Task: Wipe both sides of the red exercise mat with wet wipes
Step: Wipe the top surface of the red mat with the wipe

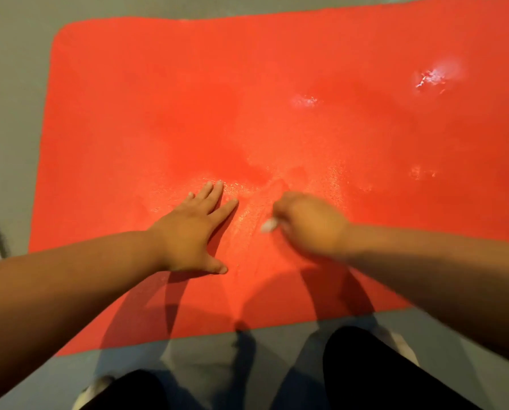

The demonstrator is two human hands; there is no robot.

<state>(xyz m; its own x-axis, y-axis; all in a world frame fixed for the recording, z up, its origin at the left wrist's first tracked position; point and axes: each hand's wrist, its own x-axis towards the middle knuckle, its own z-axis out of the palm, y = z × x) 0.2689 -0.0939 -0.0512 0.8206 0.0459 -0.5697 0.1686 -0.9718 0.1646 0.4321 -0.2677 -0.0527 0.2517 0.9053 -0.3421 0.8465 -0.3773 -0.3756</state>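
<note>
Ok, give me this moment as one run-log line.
step: mat wipe | left hand: flat on red textured exercise mat | right hand: grips white wet wipe, blurred | surface: wet sheen near hands

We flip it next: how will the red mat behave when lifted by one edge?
Probably floppy: the red mat shows soft ripples ahead of the right hand holding the wet wipe. Likely slippery where it glistens wet beside the left hand. It may slide on the smooth grey floor.

cam=head-worn, sole view | faces=forward, steeply down | range=near, over red mat (247,113) on floor (10,113) | bottom edge=wearer's own legs (365,368)
</note>
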